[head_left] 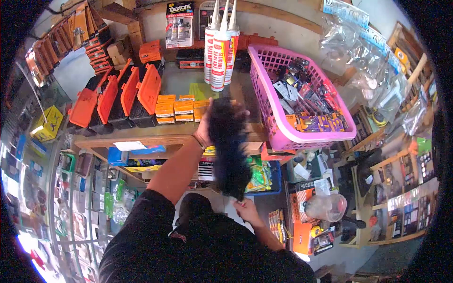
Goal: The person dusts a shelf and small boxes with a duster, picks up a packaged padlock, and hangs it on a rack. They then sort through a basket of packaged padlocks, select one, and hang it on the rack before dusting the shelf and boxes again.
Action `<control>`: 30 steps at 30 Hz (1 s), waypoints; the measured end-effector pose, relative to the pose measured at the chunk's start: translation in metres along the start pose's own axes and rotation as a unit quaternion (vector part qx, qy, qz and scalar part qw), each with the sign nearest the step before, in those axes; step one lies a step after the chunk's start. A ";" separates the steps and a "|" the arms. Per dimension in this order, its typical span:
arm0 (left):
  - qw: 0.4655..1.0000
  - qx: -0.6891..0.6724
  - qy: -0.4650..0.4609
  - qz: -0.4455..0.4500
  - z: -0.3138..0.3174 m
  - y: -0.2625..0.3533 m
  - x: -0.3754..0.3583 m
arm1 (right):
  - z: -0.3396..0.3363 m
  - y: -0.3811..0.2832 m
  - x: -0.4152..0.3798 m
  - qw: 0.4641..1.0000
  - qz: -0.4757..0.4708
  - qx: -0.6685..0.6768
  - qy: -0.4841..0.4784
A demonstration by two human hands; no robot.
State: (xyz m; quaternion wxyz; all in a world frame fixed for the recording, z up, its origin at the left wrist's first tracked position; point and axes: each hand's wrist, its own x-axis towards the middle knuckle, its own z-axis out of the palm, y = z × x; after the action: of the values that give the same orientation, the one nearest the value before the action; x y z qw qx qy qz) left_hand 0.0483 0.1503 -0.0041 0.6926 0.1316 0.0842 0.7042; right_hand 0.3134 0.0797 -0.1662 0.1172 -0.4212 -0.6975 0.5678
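A fluffy black duster (230, 146) runs upright through the middle of the view, its bristles somewhat blurred. My right hand (246, 211) is closed around its lower end, near my body. Higher up, my left hand (205, 126) wraps the duster's upper part from the left; most of its fingers are hidden behind the bristles, with fingertips showing on the right side. Just beyond the duster's top, several white silicone sealant tubes (218, 61) stand upright on the counter (188, 87). Small orange-and-white boxes (175, 109) sit left of my left hand.
A pink basket (309, 139) of packaged goods stands at the counter's right. Open black cases with orange lids (127, 92) line the left side. An epoxy adhesive pack (179, 26) is at the back. Below are a blue tray (271, 188) and a clear plastic tub (326, 208).
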 end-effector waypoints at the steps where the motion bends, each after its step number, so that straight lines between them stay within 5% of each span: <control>1: 0.976 0.083 -0.191 -0.070 -0.017 0.011 0.004 | -0.002 -0.007 -0.005 1.000 -0.014 0.018 0.003; 2: 0.963 0.040 -0.256 -0.075 -0.014 0.007 0.006 | -0.004 -0.016 -0.008 0.999 -0.030 0.036 0.005; 4: 0.974 0.001 -0.209 -0.084 -0.011 0.006 0.000 | -0.006 -0.008 -0.006 0.992 0.015 0.128 -0.009; 5: 0.915 -0.183 -0.327 -0.149 -0.003 0.001 0.004 | -0.007 -0.006 -0.007 0.972 0.064 0.224 -0.024; 6: 0.994 -0.057 -0.034 -0.083 0.007 0.002 -0.003 | -0.008 -0.006 -0.008 0.974 0.064 0.218 -0.025; 8: 0.998 -0.029 -0.038 -0.034 0.002 -0.001 -0.002 | -0.005 -0.006 -0.012 0.996 0.057 0.066 -0.031; 9: 0.973 0.020 -0.213 -0.088 -0.017 0.006 0.005 | -0.002 -0.022 -0.018 0.997 -0.052 0.054 0.014; 10: 0.940 0.002 -0.331 -0.085 -0.040 0.005 0.026 | -0.004 -0.019 -0.019 0.997 -0.052 0.055 0.013; 12: 0.976 0.047 -0.201 -0.063 -0.019 0.005 0.008 | -0.011 -0.012 -0.013 0.993 0.020 0.114 -0.008; 13: 0.996 -0.036 -0.025 -0.072 -0.003 0.002 0.001 | -0.011 -0.003 -0.008 0.983 0.031 0.183 -0.003; 14: 0.980 -0.006 -0.174 -0.099 -0.006 0.004 0.001 | -0.010 0.002 -0.007 0.983 0.025 0.184 -0.002; 16: 0.995 0.062 -0.071 -0.036 -0.009 -0.001 0.004 | -0.011 0.010 -0.002 0.998 0.044 0.047 -0.012; 17: 0.994 0.037 -0.101 -0.030 -0.018 0.002 0.011 | -0.013 -0.005 -0.007 0.999 0.035 -0.004 -0.024; 18: 0.951 0.070 -0.275 -0.125 -0.017 0.011 0.010 | -0.015 -0.012 -0.007 0.999 0.028 -0.004 -0.021; 19: 0.951 0.052 -0.277 -0.130 -0.016 0.011 0.012 | -0.017 -0.016 -0.008 0.999 0.047 0.007 -0.017; 20: 0.951 0.031 -0.278 -0.135 -0.014 0.010 0.010 | -0.018 -0.016 -0.009 0.997 0.068 0.017 -0.013; 22: 0.997 0.012 -0.059 -0.056 -0.010 0.002 0.008 | -0.010 0.001 0.002 0.991 0.034 0.131 -0.002; 24: 0.996 0.040 -0.048 -0.057 -0.011 0.001 0.006 | -0.002 0.008 0.000 0.990 0.021 0.138 -0.016; 27: 0.982 0.071 -0.165 -0.049 -0.009 0.003 0.008 | 0.004 0.021 0.005 0.995 -0.010 0.095 0.003; 30: 0.996 0.047 -0.054 -0.061 0.001 0.002 0.004 | -0.002 0.014 0.006 0.991 -0.005 0.135 -0.001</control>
State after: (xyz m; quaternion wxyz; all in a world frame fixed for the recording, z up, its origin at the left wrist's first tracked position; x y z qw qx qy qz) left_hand 0.0465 0.1540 -0.0025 0.7308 0.1962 0.0874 0.6480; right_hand 0.3173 0.0849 -0.1799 0.1754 -0.3973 -0.6171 0.6562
